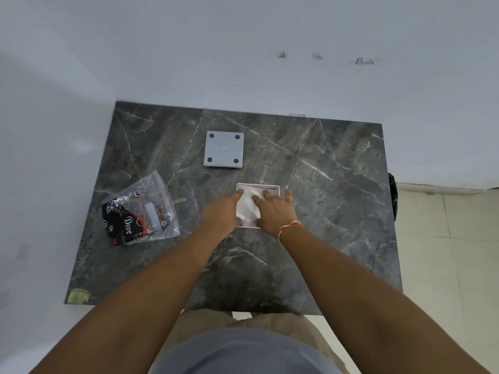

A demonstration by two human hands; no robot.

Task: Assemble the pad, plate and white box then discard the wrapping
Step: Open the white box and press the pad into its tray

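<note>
Mid-table on the dark marble table (337, 211): white box (266, 188), shallow, square, thin rim, crumpled white wrapping (248, 209) inside. Left hand (221, 215) and right hand (274, 211) lie on the wrapping, fingers extended, pressing. Grey plate (223, 149) with four dark dots at 12 o'clock; clear bag (140, 211) at 9.

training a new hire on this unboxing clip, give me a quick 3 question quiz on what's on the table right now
1. True or false: the grey square plate lies beyond the white box, apart from it.
2. Which item lies to the left of the hands? A) the clear plastic bag B) a pair of scissors C) a roll of tape
3. Fill in: both the left hand and the right hand touch the crumpled white ____ in the box.

Key: 1 true; 2 A; 3 wrapping
</note>
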